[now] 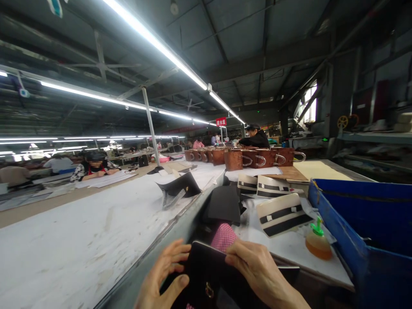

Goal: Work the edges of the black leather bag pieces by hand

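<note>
A black leather bag point(206, 279) with a small gold clasp sits at the bottom centre, close to me. My left hand point(162, 277) grips its left edge, thumb on the front and fingers curled behind. My right hand point(260, 272) lies over its top right edge, fingers bent round the rim. A piece of pink checked cloth point(224, 236) shows just behind the bag.
A long white-covered table point(80, 240) runs away on the left. Black leather pieces point(180, 186), cream and black striped bags point(281, 214), an amber bottle with a green cap point(318, 242) and a blue bin point(363, 231) lie ahead. Brown bags point(244, 158) line the far end. Other workers sit further off.
</note>
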`<state>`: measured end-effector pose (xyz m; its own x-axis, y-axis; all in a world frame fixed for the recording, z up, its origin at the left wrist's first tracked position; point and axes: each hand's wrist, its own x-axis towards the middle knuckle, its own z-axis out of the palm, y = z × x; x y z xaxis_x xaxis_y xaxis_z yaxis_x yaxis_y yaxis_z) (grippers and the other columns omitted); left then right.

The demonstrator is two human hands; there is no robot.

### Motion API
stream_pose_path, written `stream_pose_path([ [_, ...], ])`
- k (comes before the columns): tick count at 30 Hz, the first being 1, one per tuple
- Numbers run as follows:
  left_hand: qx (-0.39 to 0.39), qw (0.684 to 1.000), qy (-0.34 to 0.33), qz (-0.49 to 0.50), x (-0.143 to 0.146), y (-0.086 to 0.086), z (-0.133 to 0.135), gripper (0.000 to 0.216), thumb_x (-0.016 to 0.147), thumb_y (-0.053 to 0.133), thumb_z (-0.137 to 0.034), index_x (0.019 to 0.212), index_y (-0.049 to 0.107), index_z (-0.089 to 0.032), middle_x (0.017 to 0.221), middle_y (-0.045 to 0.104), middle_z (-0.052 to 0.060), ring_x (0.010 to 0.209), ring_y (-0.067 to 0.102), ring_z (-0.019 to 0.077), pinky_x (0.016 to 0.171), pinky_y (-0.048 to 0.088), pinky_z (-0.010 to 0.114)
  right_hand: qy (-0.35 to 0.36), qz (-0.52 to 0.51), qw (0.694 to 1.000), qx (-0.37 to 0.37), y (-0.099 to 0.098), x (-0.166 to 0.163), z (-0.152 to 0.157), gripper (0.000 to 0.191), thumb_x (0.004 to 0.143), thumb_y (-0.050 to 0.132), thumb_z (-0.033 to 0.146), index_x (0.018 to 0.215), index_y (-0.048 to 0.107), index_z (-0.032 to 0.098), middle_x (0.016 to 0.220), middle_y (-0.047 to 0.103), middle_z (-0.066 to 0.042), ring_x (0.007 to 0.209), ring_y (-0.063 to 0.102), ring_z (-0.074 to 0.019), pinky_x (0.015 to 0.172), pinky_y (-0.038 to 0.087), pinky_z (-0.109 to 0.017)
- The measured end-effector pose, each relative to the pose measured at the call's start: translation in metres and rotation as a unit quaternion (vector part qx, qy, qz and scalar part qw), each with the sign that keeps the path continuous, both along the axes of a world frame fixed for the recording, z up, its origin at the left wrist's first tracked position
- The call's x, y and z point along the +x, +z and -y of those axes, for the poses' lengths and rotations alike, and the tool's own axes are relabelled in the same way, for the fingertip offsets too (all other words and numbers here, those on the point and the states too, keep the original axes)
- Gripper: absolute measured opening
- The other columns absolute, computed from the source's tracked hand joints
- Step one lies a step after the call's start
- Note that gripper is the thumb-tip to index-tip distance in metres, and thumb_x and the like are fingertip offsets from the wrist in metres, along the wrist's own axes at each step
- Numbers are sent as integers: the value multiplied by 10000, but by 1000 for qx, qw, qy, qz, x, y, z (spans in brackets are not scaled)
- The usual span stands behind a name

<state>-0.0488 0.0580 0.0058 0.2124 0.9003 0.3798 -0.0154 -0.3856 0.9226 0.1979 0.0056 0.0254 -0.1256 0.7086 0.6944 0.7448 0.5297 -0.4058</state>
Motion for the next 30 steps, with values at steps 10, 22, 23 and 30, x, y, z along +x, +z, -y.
stream_pose_path([
  [10, -49, 980, -91, -172, 28, 37, 11, 249, 892, 597, -425, 870, 724, -212, 772, 685, -5, 769, 611, 190, 683, 483, 258, 59, -45, 992, -98, -14, 3, 2, 373, 1043, 458, 430, 756, 608, 246, 685, 641, 36, 617, 593, -147, 575, 429, -246],
  [22, -15, 981, 114, -154, 39, 10, 20, 320, 866, 641, -522, 894, 760, -227, 920, 739, 69, 901, 657, 270, 740, 537, 299, 33, 1, 995, -97, 4, -18, 9, 196, 824, 795, 247, 987, 691, 278, 861, 733, 47, 741, 685, -161, 635, 505, -241],
  [23, -5, 981, 107, -162, 40, 10, 21, 306, 869, 640, -518, 839, 752, -235, 866, 731, 62, 855, 652, 259, 734, 532, 295, 28, 7, 996, -88, 3, -21, 8, 190, 812, 804, 250, 962, 689, 271, 862, 737, 43, 755, 695, -167, 643, 515, -245],
  [30, 62, 970, 91, -216, 44, 11, 21, 421, 951, 495, -479, 604, 530, -243, 618, 557, 3, 643, 549, 190, 621, 448, 259, 35, -10, 999, -10, -5, -36, 3, 300, 1025, 528, 333, 771, 629, 211, 719, 669, -3, 627, 640, -149, 575, 475, -244],
])
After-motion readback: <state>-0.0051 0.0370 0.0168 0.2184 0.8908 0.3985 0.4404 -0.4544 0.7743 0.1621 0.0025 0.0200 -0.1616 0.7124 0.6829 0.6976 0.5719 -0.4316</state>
